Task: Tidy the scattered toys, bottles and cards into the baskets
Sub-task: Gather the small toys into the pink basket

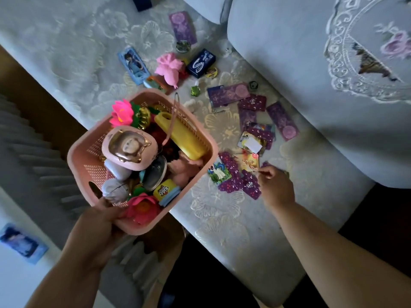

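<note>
While the left hand [95, 221] grips the near corner of the pink basket [93, 145], thumb hooked over the rim, the right hand [275, 187] reaches to the cards [235, 178] lying just to the right of the basket on the sofa seat [222, 241]. Its fingers [265, 173] are curled, with thumb and forefinger drawn together on the edge of one of the cards; whether more than one is caught I cannot tell.

The step in hand looks like gathering these cards. They overlap loosely, so sweeping them into one stack before lifting would likely save picking singles off the soft cover. The basket is already crowded, with a yellow bottle [180, 134] lying across its top, so the stack would sit best slid down along a wall on edge. Bringing the basket's right rim close over the pile should shorten each carry.

Further right of the basket and beyond it lie more cards [251, 101], and beyond its far corner a pink plush toy [169, 65].
</note>
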Demonstrator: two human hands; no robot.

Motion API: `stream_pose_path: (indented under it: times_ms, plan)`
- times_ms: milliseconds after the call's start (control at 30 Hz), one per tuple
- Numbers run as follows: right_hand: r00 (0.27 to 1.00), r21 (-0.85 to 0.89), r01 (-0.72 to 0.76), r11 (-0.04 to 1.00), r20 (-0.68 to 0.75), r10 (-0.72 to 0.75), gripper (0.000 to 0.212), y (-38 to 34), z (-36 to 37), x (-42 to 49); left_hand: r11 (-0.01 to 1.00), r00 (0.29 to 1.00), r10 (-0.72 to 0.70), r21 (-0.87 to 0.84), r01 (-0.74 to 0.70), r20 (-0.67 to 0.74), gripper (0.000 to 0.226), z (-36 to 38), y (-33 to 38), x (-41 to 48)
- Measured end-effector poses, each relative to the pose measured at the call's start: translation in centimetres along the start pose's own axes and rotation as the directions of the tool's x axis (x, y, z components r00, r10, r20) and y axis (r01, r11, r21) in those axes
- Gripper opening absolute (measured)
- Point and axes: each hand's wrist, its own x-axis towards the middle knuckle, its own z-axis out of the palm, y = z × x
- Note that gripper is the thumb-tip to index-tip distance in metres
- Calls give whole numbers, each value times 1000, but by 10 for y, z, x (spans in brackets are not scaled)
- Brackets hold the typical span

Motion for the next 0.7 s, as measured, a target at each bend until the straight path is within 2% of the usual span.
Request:
stream_pose_path:
  times_ms: [167, 300, 500, 567, 633, 700]
  plan:
    - [997, -61, 78, 995, -15, -79, 22, -6, 22, 53, 1000, 1000, 23, -10, -23, 20, 42, 2, -15, 10]
    - [995, -120, 96, 988, -23, -99, 13, -2, 40, 77, 1000, 999, 28, 10, -28, 24, 39, 6, -21, 19]
    - [983, -40, 117, 992, -139, -122, 15, -10, 33, 72, 999, 1000, 20, 30, -20, -11, 37, 15, -19, 26]
    - [981, -42, 176, 983, -76, -179, 15, -19, 35, 70, 1000, 1000, 13, 28, -13, -9, 37, 18, -17, 28]
    - [972, -127, 235, 964, 38, -232, 12, -24, 42, 71, 1000, 1000, 1, 31, -1, -1, 39, 19, -14, 28]
    - [972, -184, 226, 957, 107, -209, 10, -26, 47, 75, 999, 1000, -3, 33, 3, -4, 39, 20, -11, 30]
